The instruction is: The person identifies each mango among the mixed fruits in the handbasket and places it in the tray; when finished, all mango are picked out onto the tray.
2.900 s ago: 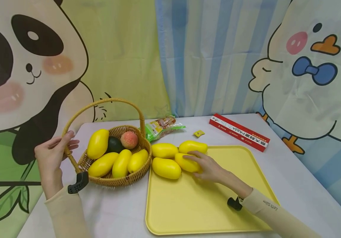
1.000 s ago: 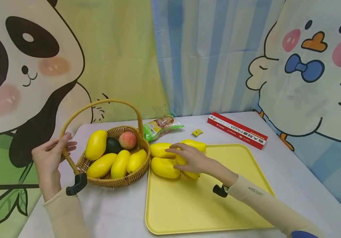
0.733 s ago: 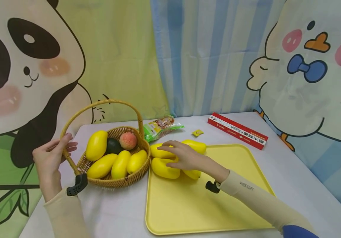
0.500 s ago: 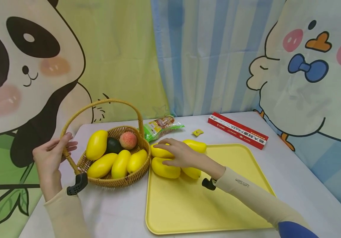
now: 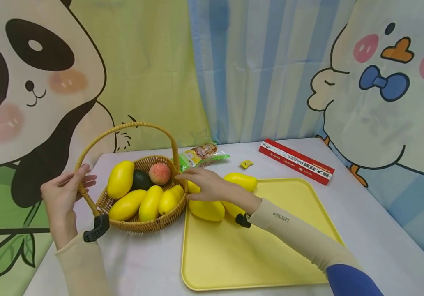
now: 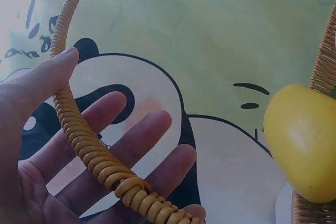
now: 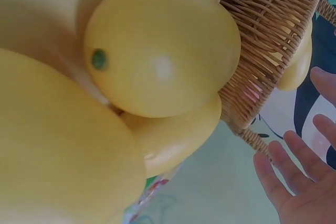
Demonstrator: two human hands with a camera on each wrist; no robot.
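Note:
My left hand [image 5: 64,185] loosely holds the arched handle [image 5: 138,124] of a wicker basket [image 5: 149,227], thumb on one side and spread fingers behind it in the left wrist view. In the basket lie several yellow mangoes [image 5: 120,179], a pink peach [image 5: 160,174] and a dark green fruit [image 5: 141,180]. My right hand [image 5: 208,183] reaches over the tray's mangoes, its fingertips at the basket's right rim. The right wrist view shows that hand's fingers spread with nothing in them. Several more mangoes [image 5: 207,210] sit at the tray's upper left, partly hidden by my hand and wrist.
The yellow tray [image 5: 256,255] lies right of the basket on a white-covered table [image 5: 145,263]. Behind them are a green-edged plastic food packet [image 5: 201,155], a small yellow wrapped piece [image 5: 246,164] and a long red pasta box [image 5: 296,161]. A printed curtain [image 5: 153,74] hangs behind the table.
My right hand has left the mango it touched on the tray and moved left over the others to the basket's rim. My left hand stays at the handle.

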